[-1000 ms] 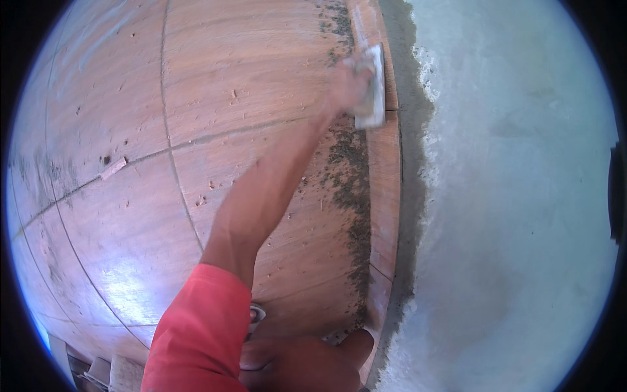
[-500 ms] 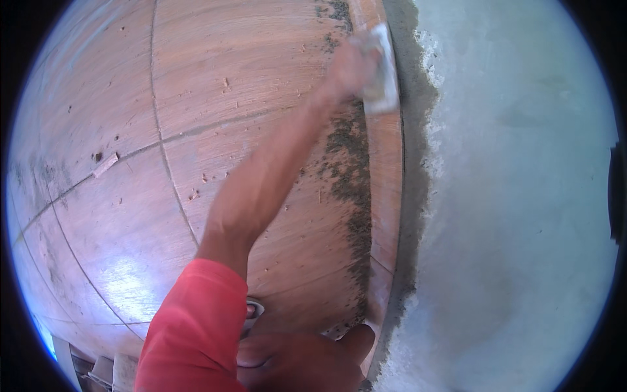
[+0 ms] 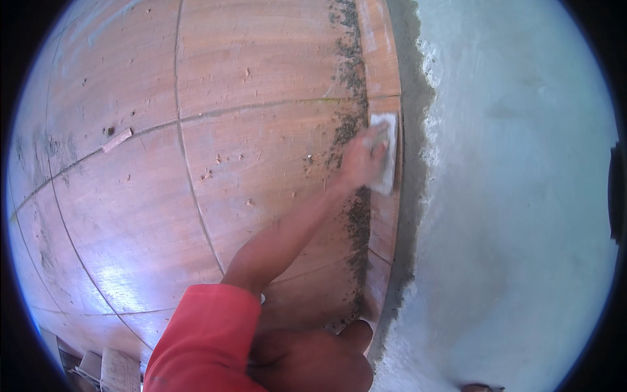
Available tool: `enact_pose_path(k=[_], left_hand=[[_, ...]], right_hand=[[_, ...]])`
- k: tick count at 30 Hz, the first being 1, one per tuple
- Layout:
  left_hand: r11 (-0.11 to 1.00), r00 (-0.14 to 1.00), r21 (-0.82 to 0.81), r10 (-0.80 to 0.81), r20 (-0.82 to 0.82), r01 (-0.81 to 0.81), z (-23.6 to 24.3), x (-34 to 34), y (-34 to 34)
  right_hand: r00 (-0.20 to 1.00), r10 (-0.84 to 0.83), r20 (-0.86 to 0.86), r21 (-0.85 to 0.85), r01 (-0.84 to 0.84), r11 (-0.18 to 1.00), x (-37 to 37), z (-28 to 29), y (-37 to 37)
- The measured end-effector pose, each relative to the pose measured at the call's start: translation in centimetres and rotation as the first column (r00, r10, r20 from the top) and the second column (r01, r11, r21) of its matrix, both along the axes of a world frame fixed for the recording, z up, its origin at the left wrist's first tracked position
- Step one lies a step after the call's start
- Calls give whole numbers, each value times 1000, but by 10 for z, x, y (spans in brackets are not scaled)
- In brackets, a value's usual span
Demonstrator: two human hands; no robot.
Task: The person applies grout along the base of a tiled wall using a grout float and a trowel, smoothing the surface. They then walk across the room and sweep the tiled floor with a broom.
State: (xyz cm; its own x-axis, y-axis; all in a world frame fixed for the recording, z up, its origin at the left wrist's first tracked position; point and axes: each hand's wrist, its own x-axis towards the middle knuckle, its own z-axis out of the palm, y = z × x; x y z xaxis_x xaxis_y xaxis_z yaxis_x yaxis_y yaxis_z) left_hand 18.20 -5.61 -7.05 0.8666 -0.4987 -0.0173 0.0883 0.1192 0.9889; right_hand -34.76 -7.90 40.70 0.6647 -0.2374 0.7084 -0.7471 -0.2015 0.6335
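Note:
My left hand is closed around a white rectangular float. The float lies flat along a narrow upright strip of reddish skirting tile at the foot of the wall. My fingers wrap over its upper side and partly hide its grip. Beyond the strip runs a band of grey mortar, rough and whitish along its edge. Dark mortar crumbs lie along the floor just left of the strip, close to my wrist. No right hand can be made out; a small brown shape at the lower edge is too cut off to name.
Large reddish floor tiles spread to the left, dotted with small crumbs. A thin tile shard rests along a joint. Pale grey wall fills the right side. My bent leg is below; several flat pieces sit lower left.
My left hand has drawn the float back toward me along the skirting strip, and the elbow is more bent. The view has shifted slightly. A brown shape now shows at the lower right edge.

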Motion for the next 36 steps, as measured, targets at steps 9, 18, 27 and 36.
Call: enact_pose_path(k=[9, 18, 27, 36], left_hand=[[989, 991, 74, -130, -17, 131, -2, 43, 11], [966, 977, 161, -188, -106, 203, 11, 56, 18], [969, 966, 74, -226, -125, 236, 27, 59, 20], [961, 920, -245, 23, -391, -128, 63, 85, 43]], right_hand=[[995, 33, -98, -51, -38, 998, 21, -9, 1], [987, 64, -146, -95, -78, 992, 33, -15, 5], [993, 119, 21, -34, -118, 992, 47, -17, 13], [970, 110, -217, -90, -132, 987, 40, -14, 11]])
